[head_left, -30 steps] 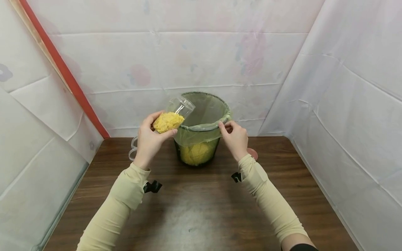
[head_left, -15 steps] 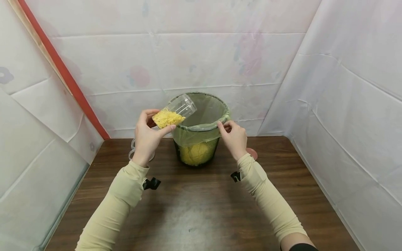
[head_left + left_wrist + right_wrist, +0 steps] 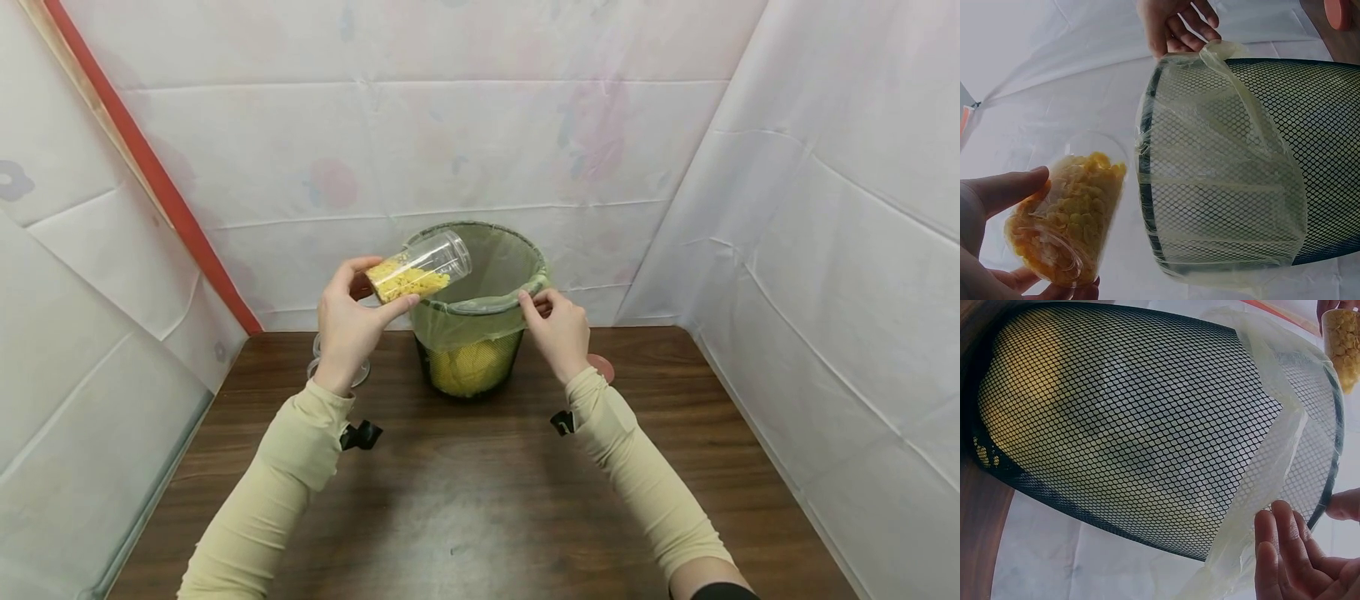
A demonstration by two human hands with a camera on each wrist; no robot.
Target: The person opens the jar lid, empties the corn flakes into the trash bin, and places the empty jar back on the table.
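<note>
My left hand [image 3: 348, 325] grips a clear plastic jar [image 3: 447, 254] by its base end. The jar lies tilted near level, its mouth toward the right over the opening of a black mesh wastebasket [image 3: 471, 373]. Yellow flakes [image 3: 1075, 215] fill its lower part and spread along the downward side. A pale green bin liner [image 3: 461, 327] is folded over the basket's rim. At the rim's right front, my right hand [image 3: 562, 329] pinches rim and liner between thumb and fingers. Through the mesh a yellow mass [image 3: 1022, 381] shows at the basket's bottom.
Clear ring-shaped pieces [image 3: 362, 372] lie on the brown wooden table [image 3: 465, 500], partly hidden behind my left wrist. A reddish disc [image 3: 602, 367] lies behind my right wrist. White patterned cloth [image 3: 300, 150] walls in the back and both sides.
My left hand has shifted slightly left and tipped the jar closer to level. The flakes have slid along toward its mouth. The right hand stays on the rim.
</note>
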